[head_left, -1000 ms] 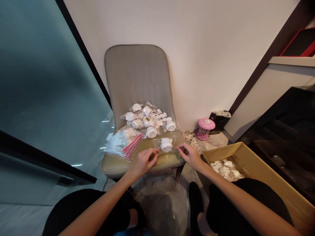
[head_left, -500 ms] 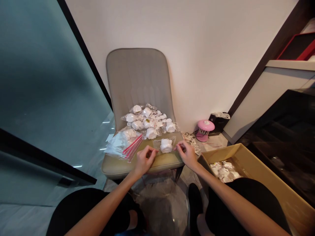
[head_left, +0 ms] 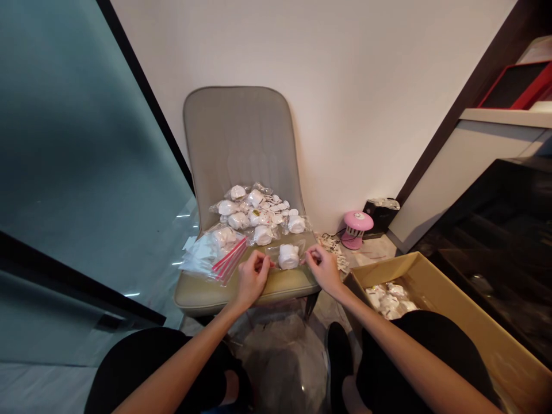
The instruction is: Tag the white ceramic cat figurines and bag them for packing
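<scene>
A clear plastic bag with a rounded white object (head_left: 288,256) inside lies near the front edge of the chair seat (head_left: 207,298). My left hand (head_left: 252,277) pinches the bag's left edge. At the opposite edge my right hand (head_left: 322,267) pinches the same bag, fingertips closed. Behind it sit several more bagged white objects (head_left: 263,234) and a heap of small white discs (head_left: 276,206). To the left lies a stack of flat clear zip bags (head_left: 202,257) with pink-red strips.
An open cardboard box (head_left: 435,287) with several bagged white items stands at my right knee. A pink lamp-like device (head_left: 357,224) and a black box (head_left: 380,216) are on the floor by the wall. A glass panel (head_left: 81,161) stands to the left.
The view has shifted slightly. Both hands stay at the two edges of the bag, with hardly any visible movement.
</scene>
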Motion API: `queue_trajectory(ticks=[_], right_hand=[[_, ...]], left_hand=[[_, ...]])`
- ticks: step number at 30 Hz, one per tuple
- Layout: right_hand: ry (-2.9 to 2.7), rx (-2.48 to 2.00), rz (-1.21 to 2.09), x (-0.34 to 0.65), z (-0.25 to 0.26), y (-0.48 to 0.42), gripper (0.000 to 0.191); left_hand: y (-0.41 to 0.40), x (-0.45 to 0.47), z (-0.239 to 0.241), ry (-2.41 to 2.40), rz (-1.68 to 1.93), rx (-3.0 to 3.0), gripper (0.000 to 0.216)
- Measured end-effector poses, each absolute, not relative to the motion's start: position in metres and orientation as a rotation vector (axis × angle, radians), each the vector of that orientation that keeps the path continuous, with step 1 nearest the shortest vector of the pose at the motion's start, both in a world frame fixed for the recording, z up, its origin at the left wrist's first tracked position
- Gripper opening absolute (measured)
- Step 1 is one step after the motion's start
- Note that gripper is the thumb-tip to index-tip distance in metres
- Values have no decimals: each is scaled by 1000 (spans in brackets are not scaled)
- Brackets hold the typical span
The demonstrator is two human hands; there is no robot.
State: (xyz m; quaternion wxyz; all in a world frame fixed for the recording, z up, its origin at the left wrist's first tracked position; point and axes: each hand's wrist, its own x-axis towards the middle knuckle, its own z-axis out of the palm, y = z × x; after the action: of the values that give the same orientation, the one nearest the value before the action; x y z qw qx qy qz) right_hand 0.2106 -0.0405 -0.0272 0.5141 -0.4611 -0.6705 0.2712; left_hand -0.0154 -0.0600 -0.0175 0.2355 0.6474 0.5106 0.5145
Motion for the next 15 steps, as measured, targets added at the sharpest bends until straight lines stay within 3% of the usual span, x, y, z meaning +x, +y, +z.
queue_trajectory(ticks=[15], right_hand=[[-1551, -1251, 757, 206, -13, -29, 22]], left_hand=[[-51, -4, -5, 1454, 1392, 1658, 23]])
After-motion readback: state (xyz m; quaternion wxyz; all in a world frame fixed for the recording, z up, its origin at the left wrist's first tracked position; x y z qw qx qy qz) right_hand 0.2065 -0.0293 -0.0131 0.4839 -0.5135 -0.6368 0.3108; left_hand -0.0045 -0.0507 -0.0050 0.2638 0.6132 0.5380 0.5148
